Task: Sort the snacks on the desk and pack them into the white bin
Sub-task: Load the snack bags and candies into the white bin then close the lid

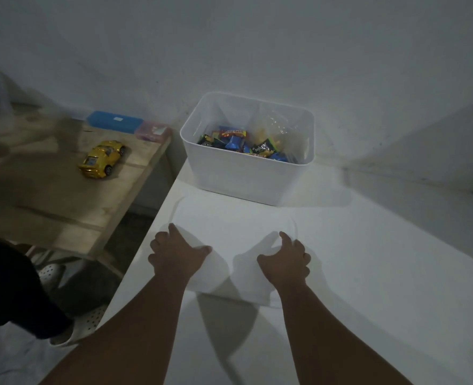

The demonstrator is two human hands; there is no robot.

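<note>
The white bin (243, 176) stands at the back of the white desk (382, 259), against the wall. Several snack packets (238, 141) in blue, black and orange wrappers lie inside it, with a clear plastic bag (279, 126) at its right side. In front of the bin, a flat white lid (235, 232) with rounded corners hangs just above the desk and casts a shadow below. My left hand (174, 252) grips the lid's left edge, thumb on top. My right hand (286, 259) grips its right edge the same way.
A lower wooden table (49, 195) stands left of the desk, across a narrow gap. It carries a yellow toy car (102, 159), a blue case (114, 122) and a small pink box (153, 131). A dark-clothed leg (13, 287) and a perforated white seat (91, 320) are at lower left.
</note>
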